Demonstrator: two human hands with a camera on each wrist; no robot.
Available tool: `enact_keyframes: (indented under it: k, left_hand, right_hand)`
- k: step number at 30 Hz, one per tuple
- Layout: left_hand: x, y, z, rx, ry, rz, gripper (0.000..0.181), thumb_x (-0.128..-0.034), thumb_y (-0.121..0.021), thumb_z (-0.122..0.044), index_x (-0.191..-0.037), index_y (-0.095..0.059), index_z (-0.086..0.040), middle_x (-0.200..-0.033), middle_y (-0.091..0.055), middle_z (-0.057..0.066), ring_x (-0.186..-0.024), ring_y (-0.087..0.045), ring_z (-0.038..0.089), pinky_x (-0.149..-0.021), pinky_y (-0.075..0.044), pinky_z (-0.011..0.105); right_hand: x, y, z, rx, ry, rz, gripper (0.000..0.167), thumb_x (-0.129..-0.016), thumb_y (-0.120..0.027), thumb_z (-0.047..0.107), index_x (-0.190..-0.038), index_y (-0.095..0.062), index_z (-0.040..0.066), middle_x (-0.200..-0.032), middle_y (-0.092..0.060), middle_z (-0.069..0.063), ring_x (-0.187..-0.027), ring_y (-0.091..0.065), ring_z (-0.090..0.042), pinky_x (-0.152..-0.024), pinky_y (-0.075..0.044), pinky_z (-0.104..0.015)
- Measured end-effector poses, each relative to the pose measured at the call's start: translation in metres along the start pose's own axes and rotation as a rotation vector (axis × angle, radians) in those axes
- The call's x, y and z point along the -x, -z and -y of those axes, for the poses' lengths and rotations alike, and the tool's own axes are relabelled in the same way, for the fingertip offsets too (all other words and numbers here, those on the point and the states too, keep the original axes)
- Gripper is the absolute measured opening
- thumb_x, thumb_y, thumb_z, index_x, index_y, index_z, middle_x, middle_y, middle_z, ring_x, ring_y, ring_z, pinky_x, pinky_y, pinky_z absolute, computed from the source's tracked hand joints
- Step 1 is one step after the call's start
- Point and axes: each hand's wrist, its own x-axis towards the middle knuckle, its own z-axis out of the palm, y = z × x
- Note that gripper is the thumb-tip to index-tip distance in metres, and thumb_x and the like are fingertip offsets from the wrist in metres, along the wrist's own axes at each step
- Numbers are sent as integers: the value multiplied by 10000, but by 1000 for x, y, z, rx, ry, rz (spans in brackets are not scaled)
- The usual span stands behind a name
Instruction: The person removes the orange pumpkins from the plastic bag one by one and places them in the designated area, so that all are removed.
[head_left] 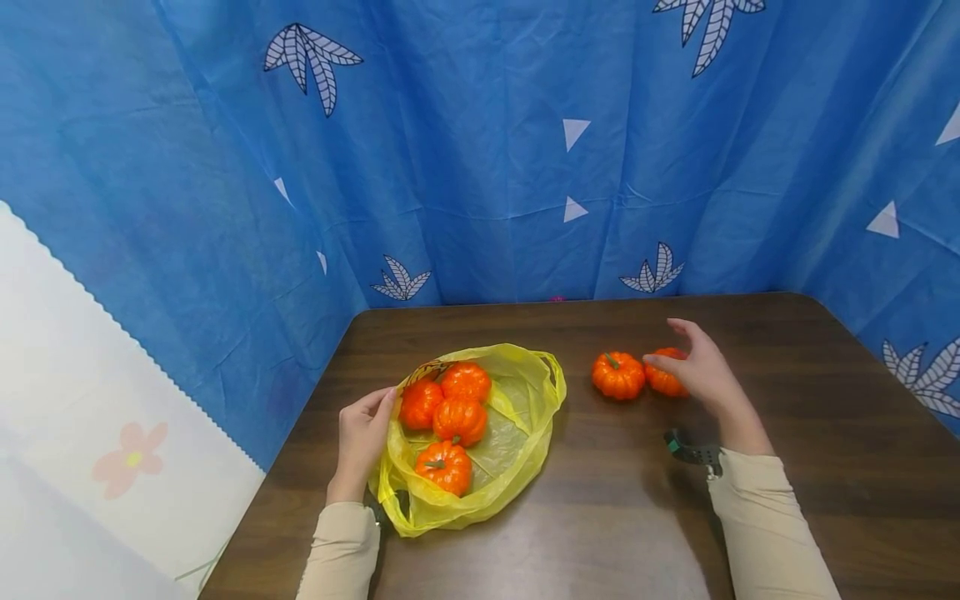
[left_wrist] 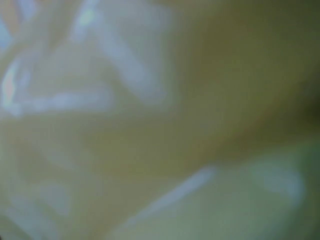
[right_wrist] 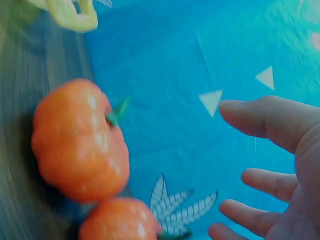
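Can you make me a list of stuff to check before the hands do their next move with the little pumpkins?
1. Is the yellow bag open? Ok: its mouth is wide open.
2. Is the left hand holding it? Ok: thumb and fingers pinch its left edge.
3. Is there room inside? Ok: four pumpkins sit towards the left, and bare plastic shows on the right.
4. Does the right hand have a pumpkin? Not ok: it holds nothing, near the two pumpkins on the table.
5. Is the bag's underside free of holes? Cannot tell: it's hidden.
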Motion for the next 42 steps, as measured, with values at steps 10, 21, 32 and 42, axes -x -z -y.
enact_keyframes:
  k: [10, 21, 32, 42]
  left_hand:
    - [2, 1, 1, 19, 13, -8, 197, -955, -690, -158, -1047, -776, -6, -1015, -771, 159, -853, -690, 59, -745, -524, 60]
    - [1, 1, 0, 5, 7, 3, 210, -963, -683, -184, -1050, -777, -19, -1023, -774, 140, -918, -713, 239, -776, -504, 39]
    - [0, -2, -1, 12, 9, 12, 204, -965, -678, -168, -1056, -775, -14, -1029, -772, 147, -924, -714, 263, -781, -505, 42]
    - [0, -1, -2, 11, 38, 21, 218, -971, -672, -188, -1072, -774, -24, -1048, -771, 138, -943, -714, 254, -782, -513, 55]
  right_hand:
    - [5, -37, 33, 56, 119, 5, 764, -911, -720, 232, -1531, -322, 27, -1585, -298, -274, -1437, -295, -475, -1144, -288, -679]
    - [15, -63, 54, 9, 217, 64, 754, -884, -769, 292, -1499, -388, 78, -1522, -436, -213, -1374, -416, -426, -1128, -357, -636]
    - [26, -99, 70, 1, 353, 154, 693, -849, -792, 188, -1439, -465, 30, -1445, -530, -210, -1326, -495, -414, -1099, -416, -602]
    - [34, -115, 79, 4, 511, 318, 598, -863, -786, 203, -1379, -540, 28, -1321, -635, -149, -1195, -606, -355, -1020, -496, -560]
